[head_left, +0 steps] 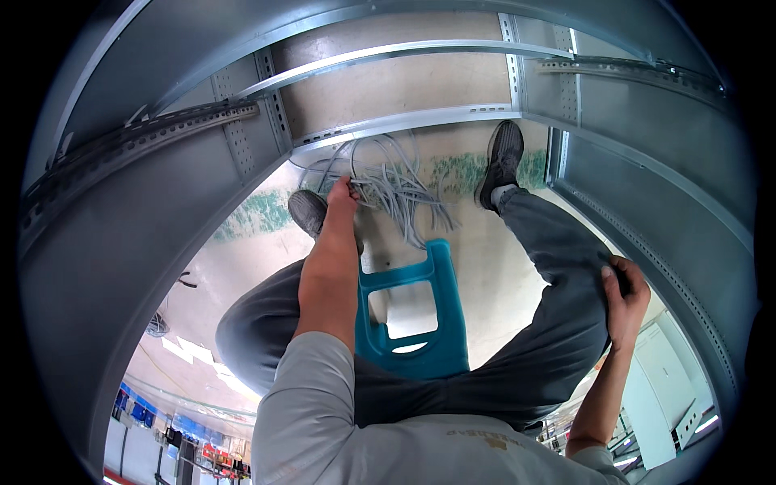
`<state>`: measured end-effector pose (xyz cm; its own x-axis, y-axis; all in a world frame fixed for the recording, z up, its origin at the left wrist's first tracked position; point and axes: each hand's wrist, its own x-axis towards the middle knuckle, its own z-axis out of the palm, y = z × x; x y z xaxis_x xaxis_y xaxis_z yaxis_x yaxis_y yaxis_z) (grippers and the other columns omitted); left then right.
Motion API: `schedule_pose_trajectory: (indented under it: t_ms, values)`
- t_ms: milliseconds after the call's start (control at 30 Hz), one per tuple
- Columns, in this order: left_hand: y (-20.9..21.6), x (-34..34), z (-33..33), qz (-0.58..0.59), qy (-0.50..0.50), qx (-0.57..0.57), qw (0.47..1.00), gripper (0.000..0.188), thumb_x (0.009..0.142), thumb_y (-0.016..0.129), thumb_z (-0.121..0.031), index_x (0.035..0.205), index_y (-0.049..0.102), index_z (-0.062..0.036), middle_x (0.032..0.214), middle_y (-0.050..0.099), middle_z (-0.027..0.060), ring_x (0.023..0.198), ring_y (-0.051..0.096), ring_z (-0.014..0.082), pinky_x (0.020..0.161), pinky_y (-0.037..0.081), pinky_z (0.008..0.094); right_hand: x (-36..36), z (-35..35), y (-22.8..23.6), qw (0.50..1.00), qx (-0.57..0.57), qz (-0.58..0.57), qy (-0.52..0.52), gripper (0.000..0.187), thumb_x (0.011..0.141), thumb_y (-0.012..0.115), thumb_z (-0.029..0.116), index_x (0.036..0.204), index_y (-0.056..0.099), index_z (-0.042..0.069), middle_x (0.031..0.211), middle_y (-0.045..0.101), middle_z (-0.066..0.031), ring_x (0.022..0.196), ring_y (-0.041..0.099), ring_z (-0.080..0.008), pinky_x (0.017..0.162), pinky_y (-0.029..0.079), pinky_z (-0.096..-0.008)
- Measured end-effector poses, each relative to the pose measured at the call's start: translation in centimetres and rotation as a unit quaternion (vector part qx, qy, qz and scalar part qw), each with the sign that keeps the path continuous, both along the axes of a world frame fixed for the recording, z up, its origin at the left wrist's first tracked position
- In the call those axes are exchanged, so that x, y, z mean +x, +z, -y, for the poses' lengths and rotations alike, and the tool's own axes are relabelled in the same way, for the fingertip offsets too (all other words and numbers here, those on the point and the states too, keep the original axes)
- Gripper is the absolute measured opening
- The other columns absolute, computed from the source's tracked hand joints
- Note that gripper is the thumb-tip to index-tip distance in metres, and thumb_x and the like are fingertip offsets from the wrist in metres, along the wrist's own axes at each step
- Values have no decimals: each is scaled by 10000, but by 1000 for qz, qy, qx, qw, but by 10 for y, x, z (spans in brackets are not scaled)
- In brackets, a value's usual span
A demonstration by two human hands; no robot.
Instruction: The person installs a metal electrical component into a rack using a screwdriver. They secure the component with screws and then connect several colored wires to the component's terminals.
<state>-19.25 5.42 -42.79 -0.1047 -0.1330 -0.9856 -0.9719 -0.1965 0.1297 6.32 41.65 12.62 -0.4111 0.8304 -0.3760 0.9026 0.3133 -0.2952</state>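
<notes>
My left hand reaches down between my legs, beside my left shoe. Its fingers are closed on a grey cable at the left side of a loose bundle of grey cables on the floor. The bundle lies inside the metal cabinet frame, by its lower rail. Some strands loop up against that rail. My right hand rests on my right knee, thumb apart from the fingers, with nothing in it. Part of the left hand's grip is hidden by the hand itself.
I sit on a teal plastic stool between my spread legs. Grey cabinet side panels rise at left and right, with a crossbar ahead. A dark tool-like thing and a cable coil lie outside at left.
</notes>
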Motion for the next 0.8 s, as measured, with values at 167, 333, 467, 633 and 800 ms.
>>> schedule_pose_trajectory:
  t_ms: [167, 333, 467, 633, 800]
  values:
    - [53, -5, 4, -61, 41, 76, 994, 186, 942, 562, -199, 774, 525, -127, 674, 512, 18, 534, 435, 157, 448, 336, 327, -16, 3, 3, 999, 12, -20, 38, 270, 868, 733, 159, 1055, 696, -33, 989, 700, -159, 921, 665, -257, 890, 495, -337]
    - [167, -11, -26, -68, 14, 199, 977, 228, 1031, 422, -221, 1007, 567, -47, 819, 590, 68, 605, 452, 150, 496, 364, 291, -19, -5, 5, 997, 31, -37, 53, 310, 863, 760, 232, 1026, 719, -28, 977, 718, -195, 885, 699, -291, 866, 523, -365]
    - [293, 5, -29, -147, -77, 312, 935, 258, 1055, 465, -206, 1195, 587, -27, 908, 638, 86, 636, 490, 135, 555, 436, 284, -10, -18, 7, 990, 52, -55, 122, 399, 888, 691, 396, 982, 739, 11, 922, 717, -209, 866, 694, -384, 790, 531, -399]
    - [428, 35, -60, -253, -156, 421, 857, 258, 1044, 526, -220, 1225, 589, -48, 962, 637, 56, 752, 562, 136, 665, 497, 307, 44, -14, -3, 990, 111, -21, 81, 416, 828, 715, 432, 1019, 761, 66, 985, 727, -178, 932, 689, -372, 840, 546, -461]
    - [466, 103, -3, -279, -54, 553, 783, 193, 1047, 536, -244, 1151, 569, -86, 1020, 618, 54, 815, 573, 147, 785, 514, 360, 49, 64, -64, 963, 81, -184, 182, 450, 766, 782, 440, 999, 759, 56, 961, 728, -178, 876, 700, -349, 794, 558, -433]
